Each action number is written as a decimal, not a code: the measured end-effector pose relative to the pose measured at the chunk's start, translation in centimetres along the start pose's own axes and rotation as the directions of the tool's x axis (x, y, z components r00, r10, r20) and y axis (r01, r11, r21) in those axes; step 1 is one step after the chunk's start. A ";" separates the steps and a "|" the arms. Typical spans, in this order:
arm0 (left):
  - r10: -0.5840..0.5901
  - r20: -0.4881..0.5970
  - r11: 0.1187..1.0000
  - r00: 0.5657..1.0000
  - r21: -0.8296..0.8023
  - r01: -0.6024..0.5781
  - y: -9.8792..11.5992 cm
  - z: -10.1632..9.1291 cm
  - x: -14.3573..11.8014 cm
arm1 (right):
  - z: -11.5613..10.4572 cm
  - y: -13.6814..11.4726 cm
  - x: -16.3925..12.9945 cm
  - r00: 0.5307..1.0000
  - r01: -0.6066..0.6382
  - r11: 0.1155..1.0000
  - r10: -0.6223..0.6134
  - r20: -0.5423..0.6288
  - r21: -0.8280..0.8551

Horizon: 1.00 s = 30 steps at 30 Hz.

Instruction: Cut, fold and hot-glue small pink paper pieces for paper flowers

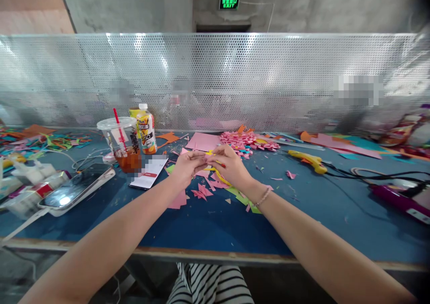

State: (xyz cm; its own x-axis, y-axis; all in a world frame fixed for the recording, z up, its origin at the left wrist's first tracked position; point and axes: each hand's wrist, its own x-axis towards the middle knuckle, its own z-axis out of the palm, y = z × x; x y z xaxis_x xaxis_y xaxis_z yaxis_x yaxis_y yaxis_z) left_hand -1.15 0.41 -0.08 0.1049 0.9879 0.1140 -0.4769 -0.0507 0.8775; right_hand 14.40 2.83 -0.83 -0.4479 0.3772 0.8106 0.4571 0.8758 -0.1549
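Observation:
My left hand and my right hand meet at the fingertips above the middle of the table. The fingers of both are closed in a pinch. A bit of yellow shows at the fingertips, but what they hold is mostly hidden. Beneath my right hand a curved yellow thing shows in part. Around and under the hands lie pink paper scraps and green paper pieces. Just behind them are a pink paper sheet and a pile of folded pink paper pieces.
Left of my hands stand a drink cup with a red straw, a bottle and phones. A yellow glue gun with a black cord lies right, near a purple tool. A perforated metal panel borders the back.

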 end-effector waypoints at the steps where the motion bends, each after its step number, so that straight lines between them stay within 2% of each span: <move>1: 0.002 -0.004 1.000 1.000 0.001 -0.002 0.0 0.0 0.0 | 0.1 0.0 0.0 1.000 -0.025 1.000 0.025 -0.012 0.011; 6: 0.037 0.012 0.999 0.999 0.003 -0.037 -0.3 -0.2 0.2 | 0.3 0.0 0.1 0.987 -0.161 0.983 0.162 0.003 0.091; 9: 0.051 0.030 0.999 0.998 0.001 -0.051 -0.3 -0.3 0.2 | 0.2 -0.1 0.2 0.982 -0.190 0.974 0.187 0.036 0.121; 14: 0.078 0.037 0.997 0.996 0.002 -0.078 -0.2 -0.3 0.1 | -0.1 -0.1 0.3 0.987 -0.162 0.976 0.159 0.034 0.147; 22: 0.150 -0.026 0.986 0.988 0.077 -0.148 0.1 0.3 -0.4 | -0.2 -0.2 0.4 0.991 -0.132 0.973 0.135 -0.002 0.190; 30: 0.174 -0.057 0.979 0.983 0.120 -0.166 -0.6 0.1 -0.2 | -0.3 -0.1 0.3 0.997 -0.081 0.981 0.080 0.015 0.175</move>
State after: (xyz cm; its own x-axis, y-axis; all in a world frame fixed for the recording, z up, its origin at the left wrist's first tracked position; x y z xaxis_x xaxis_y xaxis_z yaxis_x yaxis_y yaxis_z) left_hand -0.73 0.26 -0.59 -0.0294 0.9709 0.2378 -0.3790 -0.2310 0.8961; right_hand 14.45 2.80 -0.37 -0.4213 0.4501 0.7873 0.3501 0.8815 -0.3167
